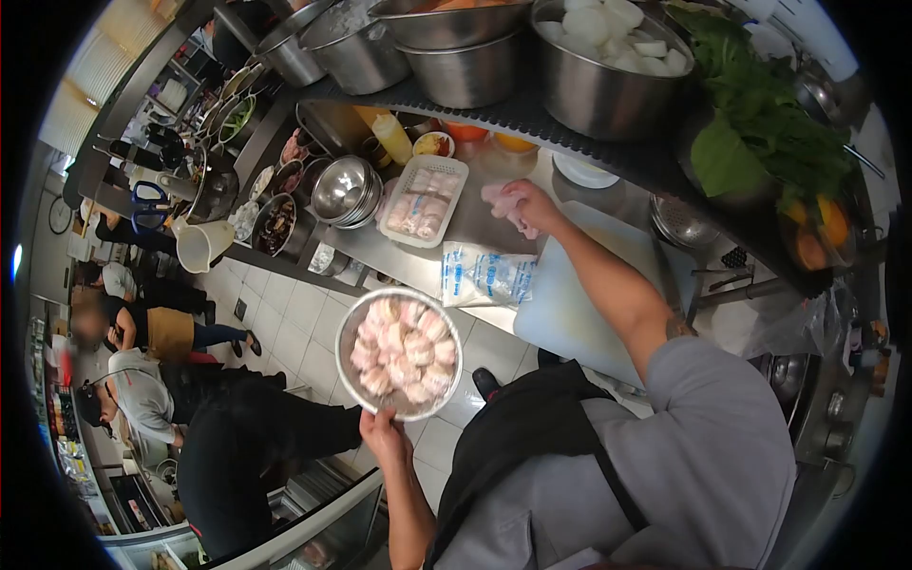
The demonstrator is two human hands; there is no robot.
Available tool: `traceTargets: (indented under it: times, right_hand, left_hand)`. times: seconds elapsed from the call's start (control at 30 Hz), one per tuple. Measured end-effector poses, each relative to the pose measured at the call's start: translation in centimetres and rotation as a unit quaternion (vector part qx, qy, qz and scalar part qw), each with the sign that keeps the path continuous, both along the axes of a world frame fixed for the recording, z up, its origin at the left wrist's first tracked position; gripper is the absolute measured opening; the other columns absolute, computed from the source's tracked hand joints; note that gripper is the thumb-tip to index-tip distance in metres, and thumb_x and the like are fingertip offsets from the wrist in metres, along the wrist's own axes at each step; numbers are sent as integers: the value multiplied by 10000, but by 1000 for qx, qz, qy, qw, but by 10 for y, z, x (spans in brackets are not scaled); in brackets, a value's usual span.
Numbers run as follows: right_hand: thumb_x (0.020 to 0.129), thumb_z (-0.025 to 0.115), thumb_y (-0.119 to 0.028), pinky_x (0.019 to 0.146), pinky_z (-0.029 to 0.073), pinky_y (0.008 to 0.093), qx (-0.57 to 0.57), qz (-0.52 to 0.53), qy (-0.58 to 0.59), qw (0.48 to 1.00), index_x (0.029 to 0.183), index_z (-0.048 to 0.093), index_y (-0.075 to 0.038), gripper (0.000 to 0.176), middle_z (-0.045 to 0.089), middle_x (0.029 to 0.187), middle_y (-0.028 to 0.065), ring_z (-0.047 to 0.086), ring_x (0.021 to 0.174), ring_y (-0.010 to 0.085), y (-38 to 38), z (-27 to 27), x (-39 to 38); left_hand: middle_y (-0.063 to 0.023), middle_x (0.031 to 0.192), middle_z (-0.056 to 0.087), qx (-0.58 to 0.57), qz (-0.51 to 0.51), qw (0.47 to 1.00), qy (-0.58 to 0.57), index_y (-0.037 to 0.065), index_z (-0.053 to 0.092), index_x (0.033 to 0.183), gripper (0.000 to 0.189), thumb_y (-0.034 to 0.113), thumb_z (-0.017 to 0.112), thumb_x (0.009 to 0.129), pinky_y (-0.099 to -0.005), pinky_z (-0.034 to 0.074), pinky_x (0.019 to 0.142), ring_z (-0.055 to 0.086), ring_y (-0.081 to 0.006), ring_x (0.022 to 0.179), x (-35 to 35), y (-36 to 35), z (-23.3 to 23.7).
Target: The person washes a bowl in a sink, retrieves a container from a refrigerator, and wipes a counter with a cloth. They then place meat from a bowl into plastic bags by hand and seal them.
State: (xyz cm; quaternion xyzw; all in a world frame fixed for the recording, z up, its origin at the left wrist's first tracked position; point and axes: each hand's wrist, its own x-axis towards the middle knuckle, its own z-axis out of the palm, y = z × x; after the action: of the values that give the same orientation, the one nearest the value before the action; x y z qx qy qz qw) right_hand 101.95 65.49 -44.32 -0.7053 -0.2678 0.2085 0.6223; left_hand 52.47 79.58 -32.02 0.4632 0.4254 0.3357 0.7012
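Observation:
My left hand [385,439] grips the near rim of a round metal bowl [347,380] filled with several pale pink raw meat pieces, holding it out over the tiled floor beside the counter. My right hand [521,205] reaches over the steel counter and is closed around a piece of raw meat [494,196], next to a white plastic basket [456,176] that holds more of the same pieces. A white cutting board [570,313] lies under my right forearm.
A clear printed plastic bag [486,275] lies on the counter edge. Stacked steel bowls [344,190] sit beside the basket. A shelf above carries large metal bowls [608,85] and leafy greens [760,133]. Other people [152,332] stand on the tiled floor at left.

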Motion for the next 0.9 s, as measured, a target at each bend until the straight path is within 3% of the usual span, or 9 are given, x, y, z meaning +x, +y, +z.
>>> traceTargets:
  times: [0.2,0.3,0.47,0.57,0.6,0.63,0.67,0.8,0.9]
  right_hand:
    - [780,386,124,941,501,330,211,-167,134,954,1230,568,-19,507,609,1213,102,600,1092,189,-113,35,-24]
    - [743,381,137,1035,460,330,305,-190,229,904,1259,544,-4,559,585,1266,112,578,1165,218,-178,43,-72]
    - [718,381,135,1070,437,337,232,-311,228,893,1260,544,0,583,581,1275,123,559,1207,245,-259,45,-149]
    - [712,388,139,1070,437,339,231,-318,212,895,1259,546,-2,586,581,1267,117,560,1199,245,-292,45,-177]
    - [715,391,139,1066,440,339,236,-317,220,892,1258,547,-4,583,581,1262,115,561,1192,243,-298,46,-184]
    - [718,394,140,1061,443,340,242,-315,227,889,1258,549,-7,581,582,1257,113,562,1186,241,-300,50,-189]
    - [721,396,141,1057,446,341,247,-312,236,886,1257,550,-10,578,582,1252,111,564,1180,239,-300,54,-192]
    - [766,416,117,1012,469,335,247,-243,258,902,1243,550,-19,514,583,1231,106,574,1147,227,-269,73,-194]
    - [806,437,81,968,473,313,214,-208,235,925,1228,552,-33,452,587,1187,95,574,1106,198,-207,114,-177]
  left_hand:
    - [-128,1030,674,-35,-120,991,-47,-49,599,1080,271,-32,533,818,-354,582,756,685,-242,847,134,4,-24]
    - [-126,970,684,-47,-176,982,-58,-53,613,1081,284,-44,541,807,-332,569,709,675,-210,809,199,-11,-36]
    - [-108,903,689,-12,-288,957,-31,-53,640,995,208,-14,564,805,-323,536,639,645,-188,743,282,-54,-58]
    - [-82,818,665,-10,-338,941,16,-43,635,953,151,41,612,830,-313,481,562,588,-165,637,326,-97,-76]
    - [-89,786,655,28,-352,931,86,-44,632,950,145,62,634,850,-322,469,536,566,-156,603,336,-112,-76]
    - [-98,775,649,16,-343,937,59,-48,632,941,156,79,658,854,-333,471,533,570,-160,611,352,-126,-103]
    - [-112,827,657,4,-362,930,63,-54,637,935,151,-5,575,807,-368,558,591,641,-222,709,361,-139,-112]
    - [-119,810,668,40,-394,914,83,-54,638,930,144,72,607,867,-378,549,622,651,-222,744,372,-168,-127]
    - [-140,780,671,116,-429,881,159,-37,645,947,233,191,656,899,-426,536,666,652,-295,717,348,-156,-69]
